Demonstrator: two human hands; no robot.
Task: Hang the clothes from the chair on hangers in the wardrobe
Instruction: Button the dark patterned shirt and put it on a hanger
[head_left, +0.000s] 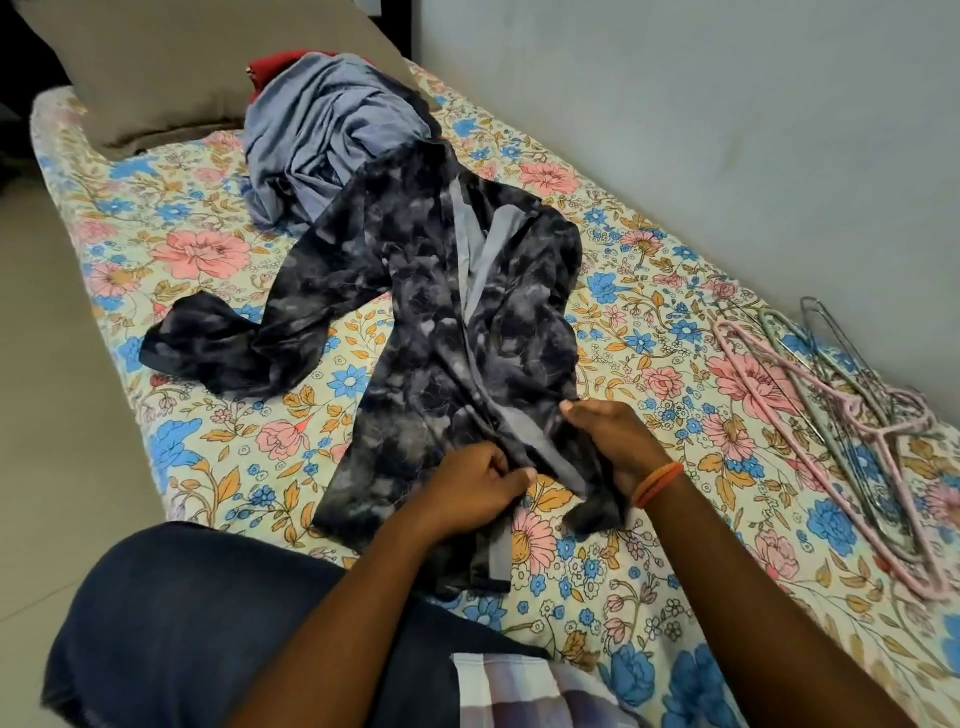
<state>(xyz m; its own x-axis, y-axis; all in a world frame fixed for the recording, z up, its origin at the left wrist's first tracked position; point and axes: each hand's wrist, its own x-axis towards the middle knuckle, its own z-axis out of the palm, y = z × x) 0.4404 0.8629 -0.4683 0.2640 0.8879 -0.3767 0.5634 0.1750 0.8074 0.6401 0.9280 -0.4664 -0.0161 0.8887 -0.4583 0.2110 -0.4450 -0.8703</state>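
A dark blue-grey mottled shirt (415, 291) lies spread lengthwise on the flowered bed sheet (218, 452), one sleeve trailing to the left. My left hand (478, 483) pinches the shirt's front edge near its lower end. My right hand (613, 441), with an orange band on the wrist, grips the grey inner placket just beside it. Behind the shirt sits a crumpled pale blue garment (322, 130) with a red one (275, 65) under it. Several pink and metal hangers (852, 426) lie in a heap on the bed at the right, near the wall.
A brown pillow (171, 67) rests at the head of the bed. A grey wall (727, 130) runs along the bed's right side. Pale floor (52, 415) lies to the left. My knee in dark trousers (197, 623) is at the bed's near edge.
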